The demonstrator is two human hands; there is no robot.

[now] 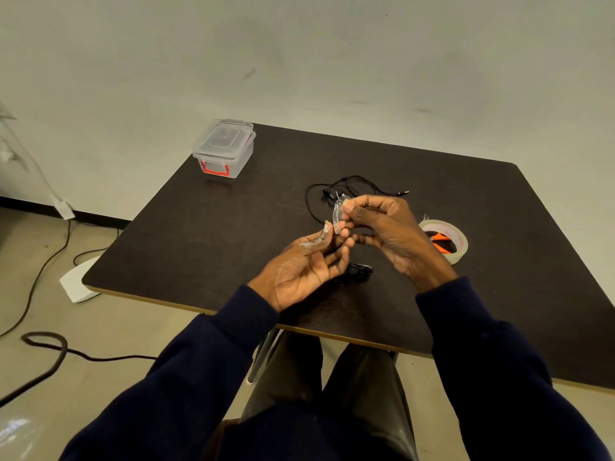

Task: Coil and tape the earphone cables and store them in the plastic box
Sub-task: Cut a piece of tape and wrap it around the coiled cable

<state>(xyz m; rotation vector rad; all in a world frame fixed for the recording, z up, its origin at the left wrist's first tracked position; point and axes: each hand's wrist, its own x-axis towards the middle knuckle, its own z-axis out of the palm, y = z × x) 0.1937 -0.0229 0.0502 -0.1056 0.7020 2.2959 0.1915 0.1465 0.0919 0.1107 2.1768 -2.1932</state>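
Both hands hold a short strip of clear tape [337,216] above the dark table [206,234]. My right hand [389,232] pinches its upper end; my left hand [306,264], palm up, pinches the lower end, with more tape stuck along a finger. Behind the hands lies a loose black earphone cable [346,188], uncoiled, its plug pointing right. A dark coiled bundle [361,271] rests on the table just below my hands, partly hidden. The clear plastic box [224,148] with red latch stands closed at the far left corner.
A roll of clear tape [457,241] lies right of my right hand, with orange-handled scissors [441,242] showing through its hole. Cables [43,344] and a white sheet [78,281] lie on the floor to the left. The table's near edge runs over my knees.
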